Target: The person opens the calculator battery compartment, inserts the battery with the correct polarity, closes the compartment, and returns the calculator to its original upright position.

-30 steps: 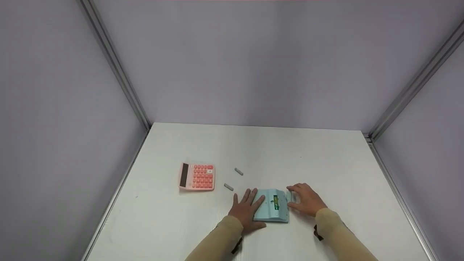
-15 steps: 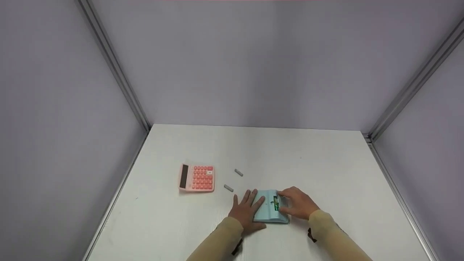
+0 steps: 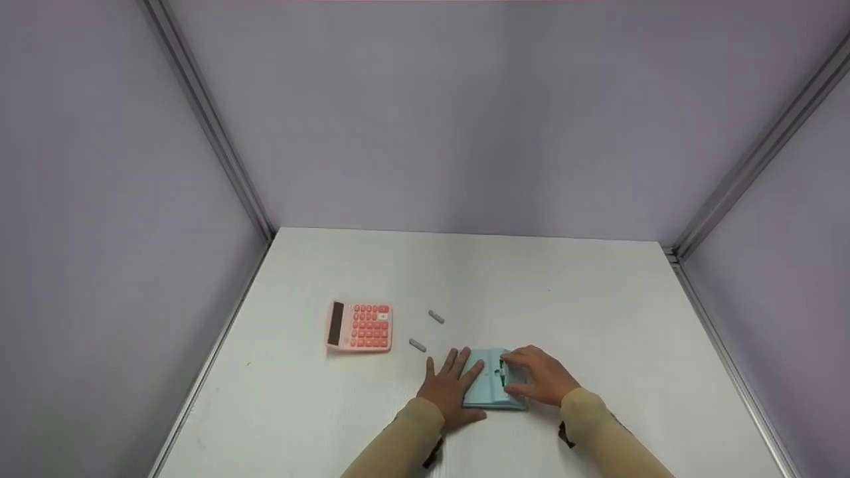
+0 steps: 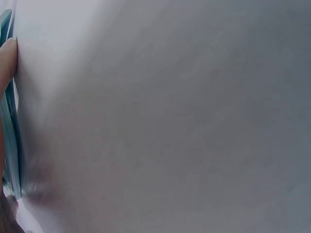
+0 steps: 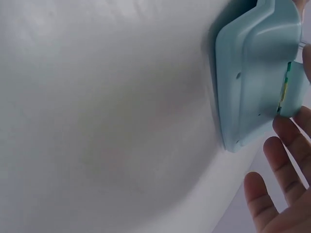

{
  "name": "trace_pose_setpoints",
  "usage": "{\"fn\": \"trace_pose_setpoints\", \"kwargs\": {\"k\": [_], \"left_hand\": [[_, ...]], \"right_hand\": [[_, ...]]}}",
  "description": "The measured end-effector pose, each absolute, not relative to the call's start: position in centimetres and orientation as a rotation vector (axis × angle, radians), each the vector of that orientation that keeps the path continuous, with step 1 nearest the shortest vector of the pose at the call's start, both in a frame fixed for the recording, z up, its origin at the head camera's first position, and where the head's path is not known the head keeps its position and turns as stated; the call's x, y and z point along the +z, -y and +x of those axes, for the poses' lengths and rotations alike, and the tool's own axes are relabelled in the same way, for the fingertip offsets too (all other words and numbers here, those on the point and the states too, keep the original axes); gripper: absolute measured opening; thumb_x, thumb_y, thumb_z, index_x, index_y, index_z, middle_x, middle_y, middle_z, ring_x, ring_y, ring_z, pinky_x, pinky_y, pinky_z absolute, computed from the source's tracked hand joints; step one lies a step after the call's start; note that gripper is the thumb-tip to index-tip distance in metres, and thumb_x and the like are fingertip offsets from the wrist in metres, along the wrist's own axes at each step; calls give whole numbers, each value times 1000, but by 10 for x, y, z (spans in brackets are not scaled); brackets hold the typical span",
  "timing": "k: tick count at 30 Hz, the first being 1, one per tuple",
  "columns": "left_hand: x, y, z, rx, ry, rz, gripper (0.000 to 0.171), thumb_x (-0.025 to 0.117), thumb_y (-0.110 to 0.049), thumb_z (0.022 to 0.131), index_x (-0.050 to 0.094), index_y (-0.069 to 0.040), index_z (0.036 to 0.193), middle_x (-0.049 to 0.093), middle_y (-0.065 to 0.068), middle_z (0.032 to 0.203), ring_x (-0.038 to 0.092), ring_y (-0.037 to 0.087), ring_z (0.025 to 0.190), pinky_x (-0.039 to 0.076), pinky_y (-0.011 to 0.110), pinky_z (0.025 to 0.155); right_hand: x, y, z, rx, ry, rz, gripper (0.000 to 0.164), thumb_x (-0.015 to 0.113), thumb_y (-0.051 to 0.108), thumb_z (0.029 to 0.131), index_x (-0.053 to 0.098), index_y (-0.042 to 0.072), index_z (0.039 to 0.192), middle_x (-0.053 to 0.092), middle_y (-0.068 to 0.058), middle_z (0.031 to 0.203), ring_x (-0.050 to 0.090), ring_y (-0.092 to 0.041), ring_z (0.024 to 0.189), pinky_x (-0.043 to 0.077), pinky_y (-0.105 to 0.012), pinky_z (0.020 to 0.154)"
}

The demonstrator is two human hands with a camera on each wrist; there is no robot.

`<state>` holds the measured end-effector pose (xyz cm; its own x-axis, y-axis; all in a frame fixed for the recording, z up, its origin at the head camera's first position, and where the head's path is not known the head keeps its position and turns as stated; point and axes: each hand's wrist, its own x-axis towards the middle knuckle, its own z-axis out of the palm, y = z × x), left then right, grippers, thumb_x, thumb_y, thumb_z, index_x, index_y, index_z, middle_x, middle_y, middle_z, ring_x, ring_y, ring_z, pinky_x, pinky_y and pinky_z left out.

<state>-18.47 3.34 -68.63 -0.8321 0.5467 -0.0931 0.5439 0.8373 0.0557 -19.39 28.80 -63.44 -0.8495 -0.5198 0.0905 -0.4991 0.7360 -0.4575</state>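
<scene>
Two hands of mine are on the device (image 3: 488, 393), which lies back-up on the tabletop (image 3: 597, 299). My left hand (image 3: 446, 392) spreads across the device's left side, fingers straight and gripping nothing; my right hand (image 3: 541, 376) pinches the cover (image 5: 293, 97) by its two ends over the device's right half, beside a green-and-yellow sliver (image 5: 284, 92), probably a battery. Whether the cover is seated, I can't tell.

I judge the device light, stiff and a bit slippery, best steadied by flat pressure on that left side. The cover should be thin and springy, its tabs perhaps fragile, so its ends suit my fingers. The device looks like smooth plastic, with a raised ridge, rounded corners and small holes. Left of the device lies a pink calculator (image 3: 360, 326) with raised keys; between them, two slim grey rods (image 3: 418, 345).
</scene>
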Motion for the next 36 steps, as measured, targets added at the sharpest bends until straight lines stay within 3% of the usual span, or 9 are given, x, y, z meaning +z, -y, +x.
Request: {"fn": "trace_pose_setpoints", "kwargs": {"k": [10,36], "left_hand": [[-688,-33,-184,33,-2919,869,100,30,-90,73,1,-39,154,3,1,162,6,25,147,21,64,110],[-685,-34,-184,9,-2908,876,100,32,-89,74,2,-37,154,2,1,162,6,26,147,21,64,110]], "right_hand": [[-634,-284,-190,-748,-2881,-854,60,75,42,81,60,16,132,57,-3,128,54,-24,118,48,-47,96],[-638,-282,-188,-826,-2816,-712,59,75,40,82,58,14,132,55,2,125,52,-21,120,44,-45,102]]}}
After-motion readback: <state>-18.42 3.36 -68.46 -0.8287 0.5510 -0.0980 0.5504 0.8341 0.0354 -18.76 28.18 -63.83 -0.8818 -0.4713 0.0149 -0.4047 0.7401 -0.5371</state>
